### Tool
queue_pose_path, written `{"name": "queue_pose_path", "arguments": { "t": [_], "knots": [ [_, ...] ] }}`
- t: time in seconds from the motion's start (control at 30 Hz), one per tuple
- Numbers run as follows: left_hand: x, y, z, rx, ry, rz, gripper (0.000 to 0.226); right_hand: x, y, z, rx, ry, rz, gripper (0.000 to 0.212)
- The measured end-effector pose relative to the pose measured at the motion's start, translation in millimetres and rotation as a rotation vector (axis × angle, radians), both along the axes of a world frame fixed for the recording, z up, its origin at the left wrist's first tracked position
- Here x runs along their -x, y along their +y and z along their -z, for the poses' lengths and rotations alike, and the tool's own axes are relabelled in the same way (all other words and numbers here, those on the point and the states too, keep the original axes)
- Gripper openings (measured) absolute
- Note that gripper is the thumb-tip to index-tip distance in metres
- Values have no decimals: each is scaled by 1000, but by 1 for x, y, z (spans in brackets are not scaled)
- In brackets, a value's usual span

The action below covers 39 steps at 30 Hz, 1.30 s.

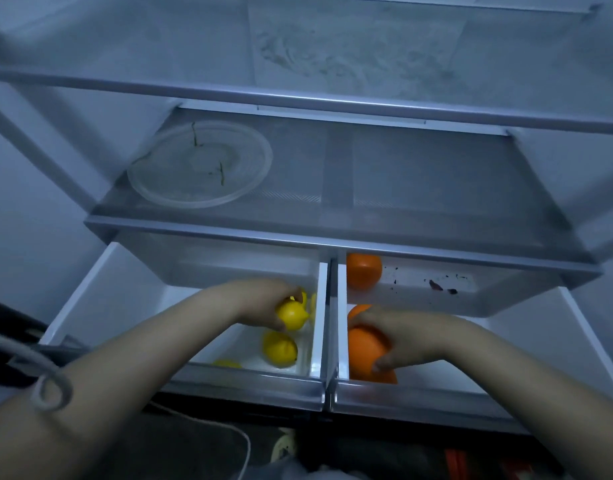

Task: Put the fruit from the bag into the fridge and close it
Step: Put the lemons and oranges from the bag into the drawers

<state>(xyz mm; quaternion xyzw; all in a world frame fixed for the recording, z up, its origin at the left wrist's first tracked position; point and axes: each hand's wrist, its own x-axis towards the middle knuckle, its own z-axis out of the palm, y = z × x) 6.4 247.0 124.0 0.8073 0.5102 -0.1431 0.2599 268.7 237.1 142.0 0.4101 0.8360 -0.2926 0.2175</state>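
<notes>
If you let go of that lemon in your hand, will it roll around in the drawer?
Probably a little. The lemon in the left hand looks rounded and smooth, and the left drawer floor seems bare and slick. Its pointed tip and the drawer walls would likely stop it soon.

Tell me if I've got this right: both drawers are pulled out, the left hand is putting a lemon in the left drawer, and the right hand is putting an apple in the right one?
Nearly. The head view shows the right hand holding an orange, not an apple, over the right drawer. The rest stands: both drawers are out, and the left hand holds a lemon in the left drawer.
</notes>
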Motion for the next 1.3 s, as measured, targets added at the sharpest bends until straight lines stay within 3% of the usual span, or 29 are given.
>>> {"name": "queue_pose_path", "arguments": {
  "t": [0.47, 0.63, 0.97, 1.3],
  "knots": [
    [5, 15, 49, 7, 60, 58, 61, -10, 15, 17, 177, 94, 259, 73],
    [6, 17, 54, -12, 34, 41, 60, -7, 18, 21, -16, 111, 251, 73],
    [5, 17, 60, -22, 4, 1, 58, -1, 15, 38, -203, 59, 87, 79],
    [5, 14, 69, 9, 25, -4, 60, 2, 13, 54, -251, 42, 62, 90]
  ]
}}
